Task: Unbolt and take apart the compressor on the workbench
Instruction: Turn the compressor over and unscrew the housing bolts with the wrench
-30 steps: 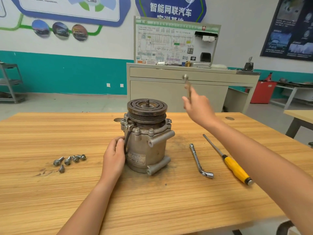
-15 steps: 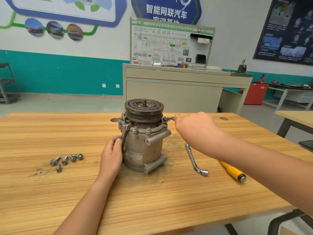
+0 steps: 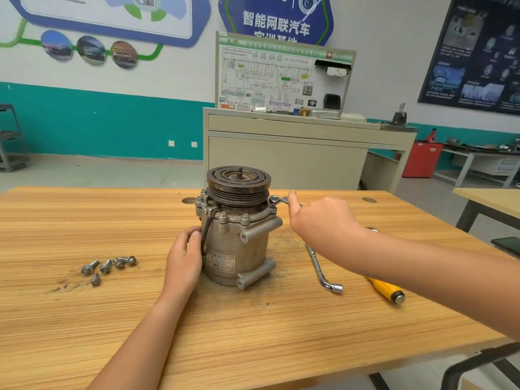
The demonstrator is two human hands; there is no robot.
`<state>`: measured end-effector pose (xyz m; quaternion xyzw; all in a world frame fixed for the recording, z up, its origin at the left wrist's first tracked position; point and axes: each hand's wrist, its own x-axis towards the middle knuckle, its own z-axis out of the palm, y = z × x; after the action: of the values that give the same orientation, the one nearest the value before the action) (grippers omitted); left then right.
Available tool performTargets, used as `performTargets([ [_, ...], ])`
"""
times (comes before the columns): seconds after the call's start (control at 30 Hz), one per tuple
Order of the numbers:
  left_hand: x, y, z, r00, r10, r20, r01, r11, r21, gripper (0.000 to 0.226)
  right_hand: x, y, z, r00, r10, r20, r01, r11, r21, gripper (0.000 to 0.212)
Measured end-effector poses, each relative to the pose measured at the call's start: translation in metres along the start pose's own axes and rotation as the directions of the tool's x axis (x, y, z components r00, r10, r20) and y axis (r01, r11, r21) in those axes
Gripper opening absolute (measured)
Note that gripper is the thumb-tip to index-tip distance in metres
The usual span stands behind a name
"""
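Grip first: right hand [image 3: 323, 220], right of centre, is curled round a spanner [image 3: 278, 199], thumb up along the shank. The ring end sits at the right edge of the flange [image 3: 233, 219] just under the pulley [image 3: 238, 180], though whether it is fully seated on a bolt head is too small to call. Left hand [image 3: 183, 257] wraps the left side of the compressor [image 3: 239, 249], which stands upright on the bench [image 3: 253, 333] at centre frame. So this looks like the unbolting step, one hand bracing and one set to turn. Bolt heads show along the front of the flange, and five loose bolts [image 3: 108, 266] lie well apart at the left, so I'd judge the job partly done. Next move calls for a square seat on the head, a steady pull and a firm brace, or the ring slips. L-wrench [image 3: 323, 270] and screwdriver [image 3: 385, 289] lie to the lower right.
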<state>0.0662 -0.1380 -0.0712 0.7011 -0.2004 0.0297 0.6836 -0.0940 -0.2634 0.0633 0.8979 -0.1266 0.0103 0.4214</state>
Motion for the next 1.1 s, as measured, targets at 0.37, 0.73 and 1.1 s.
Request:
performTargets([
  [0.37,0.001,0.001,0.001,1.0,-0.003,0.002,0.003,1.0,-0.006,0.019,0.005,0.019,-0.022,0.997,-0.075,0.016,0.076,0.991,-0.11,0.048],
  [0.73,0.0,0.003,0.0,1.0,-0.001,0.011,0.001,1.0,-0.005,0.021,0.006,0.006,-0.027,0.997,-0.003,0.076,0.003,1.0,-0.005,0.033],
  [1.1,-0.004,0.004,0.0,1.0,0.009,0.009,-0.009,1.0,0.011,0.02,0.006,0.005,-0.02,0.998,0.022,0.062,-0.025,0.998,0.052,0.032],
])
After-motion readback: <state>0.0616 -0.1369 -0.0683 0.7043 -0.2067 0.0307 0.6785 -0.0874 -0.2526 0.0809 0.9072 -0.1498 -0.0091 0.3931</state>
